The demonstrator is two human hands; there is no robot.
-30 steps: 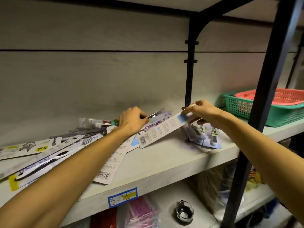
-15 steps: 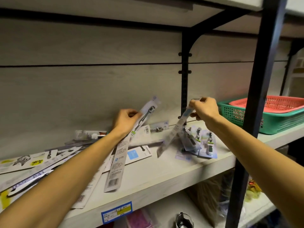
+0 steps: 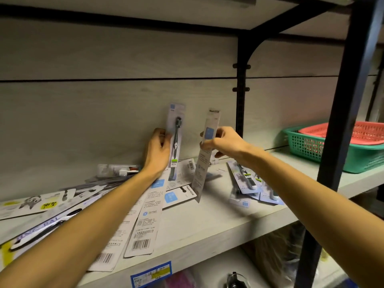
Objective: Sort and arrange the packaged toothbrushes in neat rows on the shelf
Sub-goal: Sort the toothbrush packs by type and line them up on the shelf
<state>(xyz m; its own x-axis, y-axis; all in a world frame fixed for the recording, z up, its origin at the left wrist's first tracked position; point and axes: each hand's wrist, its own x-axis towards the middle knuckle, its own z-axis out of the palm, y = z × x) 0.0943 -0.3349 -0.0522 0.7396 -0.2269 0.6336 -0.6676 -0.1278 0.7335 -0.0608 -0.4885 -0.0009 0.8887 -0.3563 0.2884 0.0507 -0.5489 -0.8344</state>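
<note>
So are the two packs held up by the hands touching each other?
Apart. The head view shows bare back panel between the left hand's pack and the right hand's pack along their whole length.

Both bare forearms reach forward, converging toward twelve o'clock. The left hand (image 3: 157,151) is raised with fingers curled in a grip; the right hand (image 3: 223,140) pinches with thumb and fingertips.

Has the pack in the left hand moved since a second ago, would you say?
Yes: the left hand has raised its toothbrush pack off the shelf, upright against the back panel.
</note>
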